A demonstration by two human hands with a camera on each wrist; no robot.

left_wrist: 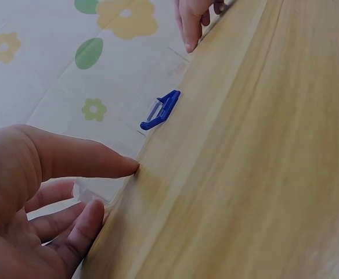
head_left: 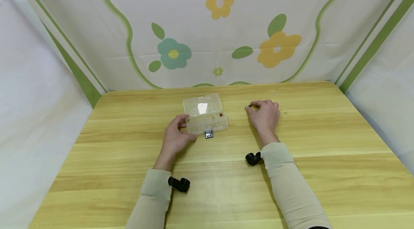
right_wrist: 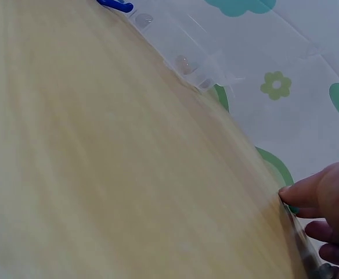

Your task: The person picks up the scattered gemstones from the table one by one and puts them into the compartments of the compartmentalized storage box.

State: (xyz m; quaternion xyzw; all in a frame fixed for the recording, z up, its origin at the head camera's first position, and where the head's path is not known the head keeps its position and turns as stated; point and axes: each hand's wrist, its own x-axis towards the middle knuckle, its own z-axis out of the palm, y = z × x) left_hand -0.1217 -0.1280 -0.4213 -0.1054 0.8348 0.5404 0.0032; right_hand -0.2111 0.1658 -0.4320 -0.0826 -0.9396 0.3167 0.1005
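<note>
A clear plastic compartment box [head_left: 197,129] lies on the table, its lid [head_left: 194,106] swung back and a blue latch [head_left: 208,134] hanging at the front. My left hand [head_left: 176,137] grips the box's left end, thumb by the front corner and fingers at the back. Inside, a small dark red bead [head_left: 221,115] sits at the back right, and a few clear pieces [right_wrist: 184,64] show through the wall. To the right of the box, my right hand [head_left: 264,115] pinches a small dark green piece [head_left: 250,105] between thumb and index finger, low over the table.
Two small clear round pieces lie beyond my right hand, one a faint disc [head_left: 285,113], the other a paler disc [head_left: 276,93] near the back edge. The wooden table [head_left: 213,186] meets a flowered cloth [head_left: 200,74] behind, with white cloth at both sides.
</note>
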